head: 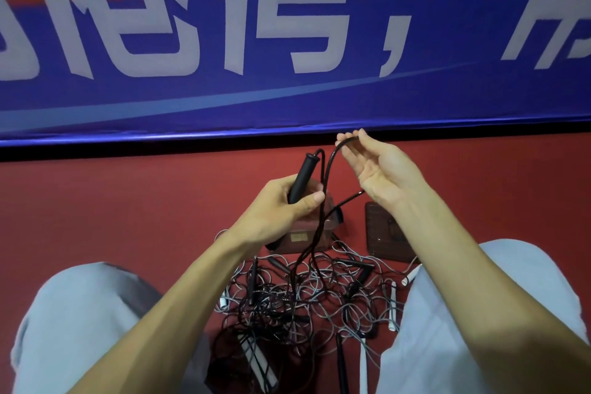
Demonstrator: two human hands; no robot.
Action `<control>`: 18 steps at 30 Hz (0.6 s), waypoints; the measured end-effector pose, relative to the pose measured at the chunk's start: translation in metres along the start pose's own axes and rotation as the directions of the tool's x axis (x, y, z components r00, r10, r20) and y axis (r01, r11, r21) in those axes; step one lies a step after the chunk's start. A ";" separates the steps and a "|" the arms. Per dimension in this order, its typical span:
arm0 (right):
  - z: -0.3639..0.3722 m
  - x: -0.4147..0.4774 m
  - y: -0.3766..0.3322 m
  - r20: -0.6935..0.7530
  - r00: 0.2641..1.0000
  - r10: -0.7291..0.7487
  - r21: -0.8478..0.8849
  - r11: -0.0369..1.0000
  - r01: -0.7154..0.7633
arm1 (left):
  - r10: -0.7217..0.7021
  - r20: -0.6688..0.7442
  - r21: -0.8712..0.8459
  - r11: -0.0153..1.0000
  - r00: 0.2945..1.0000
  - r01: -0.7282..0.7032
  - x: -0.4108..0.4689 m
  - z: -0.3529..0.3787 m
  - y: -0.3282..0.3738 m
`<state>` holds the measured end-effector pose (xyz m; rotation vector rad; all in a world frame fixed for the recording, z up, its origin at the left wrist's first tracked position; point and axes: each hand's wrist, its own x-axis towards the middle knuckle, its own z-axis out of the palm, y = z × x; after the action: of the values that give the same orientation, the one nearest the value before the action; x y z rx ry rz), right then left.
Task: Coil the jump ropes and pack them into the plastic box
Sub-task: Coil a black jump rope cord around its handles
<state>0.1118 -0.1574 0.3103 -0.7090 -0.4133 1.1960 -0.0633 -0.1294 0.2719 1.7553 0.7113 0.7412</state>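
Observation:
My left hand (283,205) grips a black jump rope handle (303,175) that points up and away. Its black cord (326,176) arcs over to my right hand (375,169), which pinches the cord between thumb and fingertips with the palm up. From there the cord hangs down in strands to a tangled pile of black and grey jump ropes (307,294) on the red floor between my knees. A clear plastic box (311,233) stands on the floor behind my left hand, partly hidden by it.
The box's lid (387,237) lies flat to the right of the box. A blue banner (287,41) with large white characters hangs across the back. My knees in light trousers (80,313) flank the pile. White and black handles stick out of the tangle.

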 end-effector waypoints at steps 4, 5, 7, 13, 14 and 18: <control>-0.001 0.004 0.004 -0.052 0.999 -0.005 0.035 0.999 0.007 | -0.026 0.069 -0.093 0.995 0.997 0.032 -0.003 0.001 0.008; -0.002 0.004 0.005 -0.060 0.998 -0.007 0.034 0.999 0.009 | -0.052 0.050 -0.159 0.986 0.997 0.059 -0.004 0.001 0.010; -0.003 0.005 0.009 -0.053 0.999 -0.011 -0.028 1.000 0.009 | -0.116 -0.013 -0.324 0.940 0.993 0.105 -0.004 0.000 0.014; -0.004 0.002 0.025 0.079 0.997 0.007 -0.637 0.770 0.045 | -0.243 -0.191 -0.717 0.696 0.951 0.034 0.005 -0.014 0.020; -0.004 0.002 0.029 0.111 0.993 0.039 -0.720 0.692 0.053 | -0.250 -0.207 -0.754 0.657 0.946 0.009 0.005 -0.017 0.021; -0.005 -0.002 0.042 0.266 0.923 0.277 -0.895 0.426 0.130 | -0.277 -0.225 -0.881 0.467 0.934 -0.074 0.007 -0.027 0.024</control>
<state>0.0856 -0.1529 0.2778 -1.4553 -1.4687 1.1336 -0.0768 -0.1151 0.3023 0.5932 0.4854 1.0920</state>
